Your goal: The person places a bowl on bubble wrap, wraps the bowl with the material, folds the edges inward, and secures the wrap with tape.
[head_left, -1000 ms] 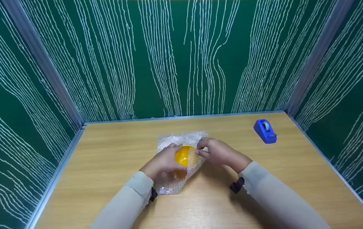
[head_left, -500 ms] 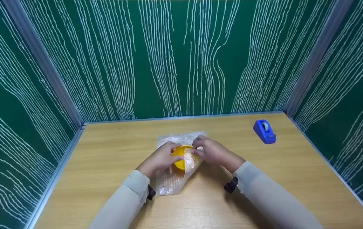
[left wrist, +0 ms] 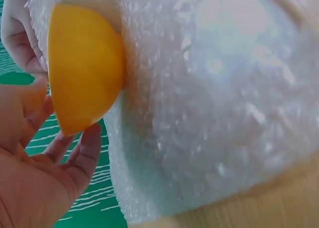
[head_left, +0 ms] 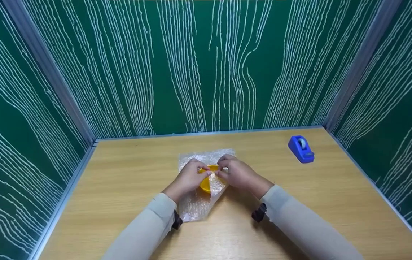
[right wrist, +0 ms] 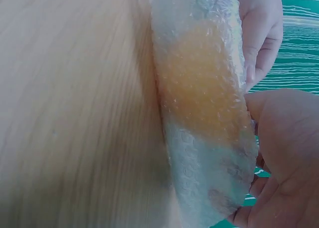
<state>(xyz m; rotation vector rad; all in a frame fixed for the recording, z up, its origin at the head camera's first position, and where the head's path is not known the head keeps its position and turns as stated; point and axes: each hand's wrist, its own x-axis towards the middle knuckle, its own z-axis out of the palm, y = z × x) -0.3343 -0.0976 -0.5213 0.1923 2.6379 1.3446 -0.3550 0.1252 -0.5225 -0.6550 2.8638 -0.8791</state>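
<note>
A yellow bowl point(head_left: 205, 186) stands on a sheet of bubble wrap point(head_left: 195, 207), whose right side is folded up over part of the bowl's mouth. My left hand point(head_left: 188, 177) holds the bowl at its left side; the left wrist view has its fingertips against the outer wall of the bowl point(left wrist: 84, 71) and the thumb at the rim. My right hand point(head_left: 240, 173) pinches the folded bubble wrap near the far rim, thumb close to the left thumb. Through the bubble wrap point(right wrist: 192, 163) in the right wrist view, the bowl shows as a blurred orange patch.
A blue tape dispenser point(head_left: 301, 149) with a roll of tape stands at the back right of the wooden table point(head_left: 130, 162). Green panels point(head_left: 224, 72) with white wavy lines enclose the table at the back and both sides.
The right hand has drawn the wrap's fold leftward over the bowl. My left hand has shifted, its thumb moving from the bowl's near side up to the edge of the fold.
</note>
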